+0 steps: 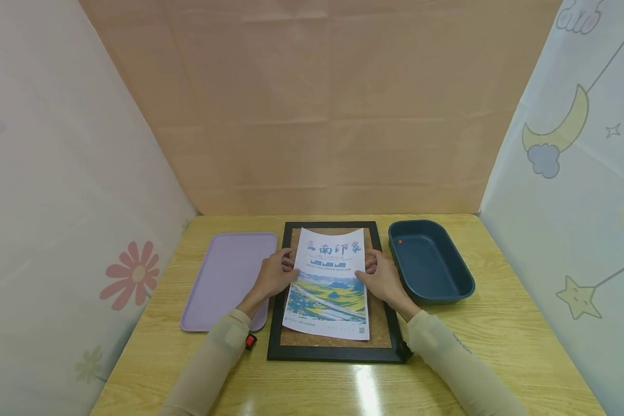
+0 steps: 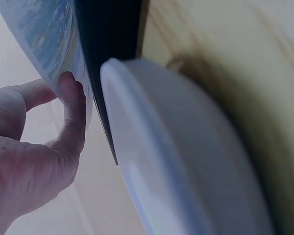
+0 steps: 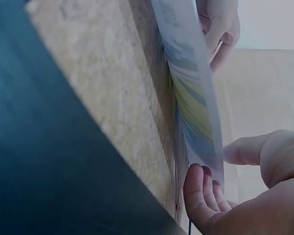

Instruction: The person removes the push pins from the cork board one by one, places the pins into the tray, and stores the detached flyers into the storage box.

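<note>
A printed poster (image 1: 330, 283) with a landscape picture lies on a cork board in a black frame (image 1: 338, 353) at the table's middle. My left hand (image 1: 277, 273) pinches the poster's left edge, and my right hand (image 1: 381, 278) pinches its right edge. Both edges are lifted a little off the cork. In the left wrist view a thumb and finger (image 2: 73, 105) close on the paper (image 2: 44, 29) beside the frame (image 2: 110, 44). In the right wrist view my right hand (image 3: 225, 191) has fingers under the sheet (image 3: 196, 93) and thumb above it, over the cork (image 3: 103, 98).
A lavender tray (image 1: 223, 277) lies left of the frame, its rim (image 2: 186, 161) close to my left hand. A dark blue bin (image 1: 429, 260) with a small orange speck (image 1: 400, 241) inside stands to the right. Cloth walls enclose the wooden table (image 1: 499, 341).
</note>
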`<state>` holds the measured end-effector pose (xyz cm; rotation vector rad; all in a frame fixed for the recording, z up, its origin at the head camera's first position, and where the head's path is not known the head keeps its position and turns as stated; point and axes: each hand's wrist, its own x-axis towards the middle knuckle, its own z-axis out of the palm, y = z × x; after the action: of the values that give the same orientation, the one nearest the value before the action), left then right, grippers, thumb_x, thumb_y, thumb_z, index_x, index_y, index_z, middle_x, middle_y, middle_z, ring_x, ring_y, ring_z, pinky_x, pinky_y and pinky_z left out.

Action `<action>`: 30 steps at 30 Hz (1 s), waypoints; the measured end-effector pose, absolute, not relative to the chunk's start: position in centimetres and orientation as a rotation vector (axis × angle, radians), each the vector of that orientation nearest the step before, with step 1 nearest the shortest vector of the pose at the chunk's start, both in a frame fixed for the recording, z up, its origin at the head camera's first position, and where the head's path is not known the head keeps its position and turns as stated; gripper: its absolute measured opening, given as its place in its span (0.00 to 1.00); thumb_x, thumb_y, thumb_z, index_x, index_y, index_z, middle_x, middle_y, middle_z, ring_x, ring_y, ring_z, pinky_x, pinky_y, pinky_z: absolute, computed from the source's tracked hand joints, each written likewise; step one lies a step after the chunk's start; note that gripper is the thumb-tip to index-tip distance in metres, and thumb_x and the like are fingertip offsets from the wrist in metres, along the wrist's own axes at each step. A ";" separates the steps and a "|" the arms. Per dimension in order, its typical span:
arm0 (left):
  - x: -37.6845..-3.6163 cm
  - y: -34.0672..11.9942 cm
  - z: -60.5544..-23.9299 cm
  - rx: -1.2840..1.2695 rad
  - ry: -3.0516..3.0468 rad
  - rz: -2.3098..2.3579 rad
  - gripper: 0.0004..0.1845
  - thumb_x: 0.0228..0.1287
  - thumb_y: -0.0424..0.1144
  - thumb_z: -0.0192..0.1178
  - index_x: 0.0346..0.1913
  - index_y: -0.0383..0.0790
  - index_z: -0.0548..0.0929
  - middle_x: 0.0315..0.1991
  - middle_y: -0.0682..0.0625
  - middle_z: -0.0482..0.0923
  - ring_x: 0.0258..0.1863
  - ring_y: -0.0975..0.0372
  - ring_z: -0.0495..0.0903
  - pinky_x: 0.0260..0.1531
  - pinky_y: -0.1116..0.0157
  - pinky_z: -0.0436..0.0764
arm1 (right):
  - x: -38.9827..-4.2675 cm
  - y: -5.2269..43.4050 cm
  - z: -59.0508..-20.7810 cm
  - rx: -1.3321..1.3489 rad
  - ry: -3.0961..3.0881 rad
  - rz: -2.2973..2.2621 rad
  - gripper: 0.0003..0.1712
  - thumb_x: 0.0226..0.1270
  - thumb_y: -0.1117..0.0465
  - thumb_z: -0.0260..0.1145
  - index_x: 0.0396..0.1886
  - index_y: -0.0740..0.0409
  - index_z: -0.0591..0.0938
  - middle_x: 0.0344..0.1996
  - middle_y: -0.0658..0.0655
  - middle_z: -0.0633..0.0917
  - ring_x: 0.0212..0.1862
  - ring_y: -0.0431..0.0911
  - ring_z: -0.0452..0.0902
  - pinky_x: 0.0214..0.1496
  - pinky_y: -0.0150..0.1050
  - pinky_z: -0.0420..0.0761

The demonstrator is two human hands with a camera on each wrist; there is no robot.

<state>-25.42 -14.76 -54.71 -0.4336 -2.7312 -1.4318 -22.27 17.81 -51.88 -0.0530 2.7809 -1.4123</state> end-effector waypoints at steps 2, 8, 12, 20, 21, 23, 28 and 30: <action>-25.3 -14.6 -54.2 -0.402 -2.754 -1.445 0.37 0.73 0.36 0.72 0.79 0.24 0.75 0.53 0.33 0.93 0.46 0.51 0.95 0.42 0.58 0.94 | -22.3 17.7 -51.9 -0.052 2.780 -1.419 0.41 0.75 0.61 0.77 0.81 0.71 0.72 0.56 0.69 0.86 0.55 0.59 0.88 0.56 0.54 0.90; -25.4 -14.7 -54.7 -0.374 -2.780 -1.452 0.37 0.70 0.38 0.75 0.76 0.24 0.78 0.52 0.34 0.94 0.46 0.50 0.95 0.42 0.59 0.94 | -22.2 17.7 -52.2 -0.039 2.766 -1.438 0.37 0.76 0.63 0.77 0.79 0.69 0.75 0.53 0.68 0.87 0.52 0.57 0.89 0.54 0.52 0.89; -25.2 -14.8 -54.6 -0.407 -2.771 -1.470 0.35 0.71 0.39 0.74 0.75 0.25 0.80 0.51 0.35 0.94 0.46 0.50 0.95 0.42 0.57 0.94 | -22.2 17.8 -52.2 -0.032 2.753 -1.458 0.36 0.76 0.65 0.76 0.79 0.69 0.76 0.52 0.68 0.87 0.51 0.56 0.89 0.53 0.51 0.89; -24.0 -14.2 -52.3 -0.330 -2.808 -1.487 0.28 0.71 0.35 0.75 0.71 0.29 0.85 0.50 0.36 0.93 0.48 0.49 0.94 0.48 0.51 0.95 | -22.1 17.7 -52.1 -0.042 2.768 -1.482 0.34 0.76 0.66 0.75 0.77 0.68 0.77 0.50 0.66 0.88 0.49 0.55 0.88 0.49 0.45 0.87; -24.0 -14.1 -52.2 -0.324 -2.811 -1.484 0.28 0.71 0.35 0.75 0.71 0.30 0.85 0.50 0.37 0.93 0.48 0.49 0.94 0.48 0.51 0.95 | -22.1 17.7 -52.0 -0.047 2.768 -1.486 0.33 0.76 0.66 0.75 0.77 0.68 0.78 0.50 0.66 0.88 0.49 0.55 0.88 0.49 0.44 0.87; -23.9 -14.0 -52.0 -0.314 -2.814 -1.480 0.27 0.72 0.34 0.76 0.70 0.30 0.86 0.50 0.38 0.93 0.49 0.49 0.94 0.50 0.50 0.94 | -22.1 17.8 -51.9 -0.052 2.765 -1.492 0.33 0.76 0.66 0.75 0.77 0.68 0.78 0.50 0.66 0.87 0.48 0.54 0.88 0.47 0.41 0.86; -23.7 -14.1 -51.6 -0.322 -2.806 -1.483 0.26 0.72 0.34 0.75 0.70 0.31 0.86 0.49 0.38 0.93 0.49 0.50 0.94 0.50 0.51 0.94 | -22.2 17.8 -51.5 -0.056 2.742 -1.513 0.33 0.75 0.66 0.75 0.77 0.67 0.78 0.49 0.65 0.88 0.47 0.51 0.87 0.46 0.36 0.84; -23.6 -14.2 -51.3 -0.321 -2.804 -1.487 0.26 0.72 0.34 0.75 0.69 0.31 0.87 0.49 0.39 0.93 0.49 0.50 0.94 0.49 0.51 0.94 | -22.2 17.8 -51.3 -0.066 2.738 -1.521 0.33 0.75 0.66 0.75 0.77 0.67 0.78 0.49 0.65 0.88 0.47 0.51 0.87 0.45 0.35 0.83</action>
<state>-23.63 -14.17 -51.32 -0.3206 -2.8040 -1.4868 -22.24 17.82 -51.33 -0.0662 2.7382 -1.5206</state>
